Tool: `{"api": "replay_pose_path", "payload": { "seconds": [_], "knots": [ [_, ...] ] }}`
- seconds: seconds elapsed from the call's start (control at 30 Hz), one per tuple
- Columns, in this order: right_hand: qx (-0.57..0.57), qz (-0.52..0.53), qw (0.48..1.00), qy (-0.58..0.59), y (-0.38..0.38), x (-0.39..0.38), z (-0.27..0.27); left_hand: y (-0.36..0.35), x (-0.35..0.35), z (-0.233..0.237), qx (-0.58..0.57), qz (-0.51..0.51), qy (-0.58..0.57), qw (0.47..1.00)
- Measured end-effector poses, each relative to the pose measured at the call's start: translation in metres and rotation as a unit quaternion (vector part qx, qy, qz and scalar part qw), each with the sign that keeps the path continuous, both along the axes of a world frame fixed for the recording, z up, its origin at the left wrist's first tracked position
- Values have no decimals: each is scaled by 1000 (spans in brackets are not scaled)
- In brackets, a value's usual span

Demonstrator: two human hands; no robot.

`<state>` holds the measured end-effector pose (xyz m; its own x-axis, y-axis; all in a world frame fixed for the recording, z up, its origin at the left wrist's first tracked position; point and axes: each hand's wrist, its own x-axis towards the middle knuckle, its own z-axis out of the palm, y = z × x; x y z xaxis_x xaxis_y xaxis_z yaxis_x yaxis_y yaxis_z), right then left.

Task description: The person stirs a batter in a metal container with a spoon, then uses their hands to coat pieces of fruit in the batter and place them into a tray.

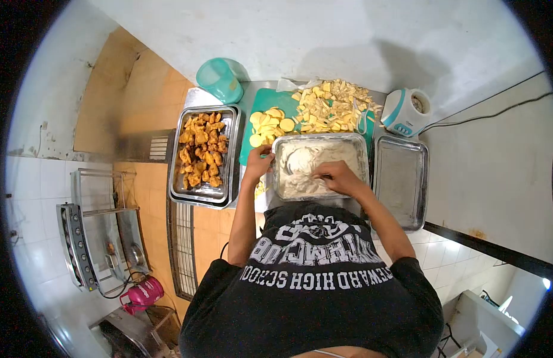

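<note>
A metal tray [277, 179] in front of my body holds white flour [300, 149] with flour-coated strips in it. My left hand [260, 162] is at the tray's left side, its fingers closed on the rim. Inside the tray, my right hand [339, 178] reaches down into the flour with its fingers drawn together. What those fingers hold is too small to make out. Behind the tray lies a green cutting board [245, 143] with sliced yellow pieces [267, 124] on its left and a heap of cut strips [333, 107] on its right.
To the left, a metal tray [176, 179] holds browned fried pieces [200, 149]. A teal plastic container [220, 80] stands behind it. On the right are a white and teal appliance [408, 113] with a cord and another metal tray [402, 179]. A pink gas cylinder [142, 293] stands lower left.
</note>
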<state>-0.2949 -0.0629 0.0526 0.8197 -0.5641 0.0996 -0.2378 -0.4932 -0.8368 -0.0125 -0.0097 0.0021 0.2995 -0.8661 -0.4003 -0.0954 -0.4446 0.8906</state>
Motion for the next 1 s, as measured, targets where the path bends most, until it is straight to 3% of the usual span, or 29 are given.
{"api": "replay_pose_path", "payload": {
  "seconds": [0.17,0.37,0.47,0.57,0.7,0.77,0.87,0.93,1.0],
  "knots": [
    [-2,-42,997,66,-16,-69,17,1,-2,10,5,4,24,1000],
    [-39,-276,951,132,-18,-111,59,2,-5,9,9,8,4,1000],
    [-47,-305,944,121,-10,-112,23,2,0,3,14,-7,4,1000],
    [-25,-327,925,192,6,-86,0,1,0,4,28,-15,7,999],
    [25,-318,929,185,20,-28,0,2,-4,11,13,10,19,1000],
    [58,-307,948,63,20,-5,-23,1,-4,8,12,6,20,1000],
    [100,-296,950,21,8,25,-47,1,-3,9,8,9,25,1000],
    [104,-302,948,-3,-1,35,-37,1,-5,9,7,18,29,999],
    [30,-303,952,24,-9,37,-26,3,-6,8,-4,23,18,1000]
  ]
}}
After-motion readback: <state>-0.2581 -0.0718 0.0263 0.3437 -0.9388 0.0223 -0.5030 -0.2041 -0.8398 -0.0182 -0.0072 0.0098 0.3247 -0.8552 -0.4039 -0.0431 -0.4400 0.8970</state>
